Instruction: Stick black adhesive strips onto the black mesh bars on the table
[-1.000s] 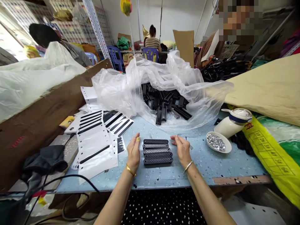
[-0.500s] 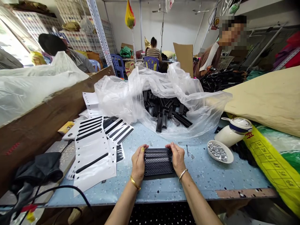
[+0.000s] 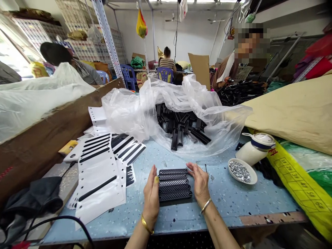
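Several black mesh-patterned strips (image 3: 174,186) lie side by side on the blue speckled table, forming a block with uneven right ends. My left hand (image 3: 151,193) stands upright along their left ends, palm inward and fingers stretched out. Whether it touches the strips I cannot tell. On the other side, my right hand (image 3: 199,181) is held a little apart from their right ends, fingers extended and slightly bent. Neither hand grips anything. Beyond them, a clear plastic bag (image 3: 124,110) lies open with many black strips (image 3: 178,128) inside.
White sheets with black adhesive strips (image 3: 100,180) lie at left, beside a brown board (image 3: 52,128). At right are a bowl of small silvery pieces (image 3: 240,172), a white lidded jar (image 3: 252,150) and a yellow sack (image 3: 293,173). Other people sit farther back, one person (image 3: 228,69) at right.
My hands have loosened from the block of black strips and moved apart, the right one further. The strips' right ends now look staggered. The whole view has shifted slightly.
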Tool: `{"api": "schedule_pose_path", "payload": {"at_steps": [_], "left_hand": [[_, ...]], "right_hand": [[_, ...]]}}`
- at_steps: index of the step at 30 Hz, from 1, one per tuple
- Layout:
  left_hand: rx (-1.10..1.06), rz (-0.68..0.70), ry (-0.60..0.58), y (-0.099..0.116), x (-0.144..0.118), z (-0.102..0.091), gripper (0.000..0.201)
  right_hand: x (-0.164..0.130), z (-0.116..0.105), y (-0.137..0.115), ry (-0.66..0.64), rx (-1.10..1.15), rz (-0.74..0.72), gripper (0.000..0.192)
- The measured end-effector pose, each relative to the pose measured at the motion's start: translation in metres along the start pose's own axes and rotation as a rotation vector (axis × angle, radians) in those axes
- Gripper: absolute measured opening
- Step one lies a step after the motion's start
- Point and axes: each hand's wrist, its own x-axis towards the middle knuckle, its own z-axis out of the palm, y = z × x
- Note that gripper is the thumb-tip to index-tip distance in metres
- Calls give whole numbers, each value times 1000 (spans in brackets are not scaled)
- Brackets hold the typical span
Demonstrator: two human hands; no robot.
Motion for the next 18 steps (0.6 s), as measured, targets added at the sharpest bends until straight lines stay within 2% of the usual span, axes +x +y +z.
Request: {"api": "schedule_pose_path", "payload": {"at_steps": [8,18], "left_hand": [[126,45,-24,5,2,7,57],[92,37,-14,2,4,9,56]], "right_hand": [[-14,-3,6,-33,-144,-85,51],[-12,-6,6,-40,-230,-113,48]]}}
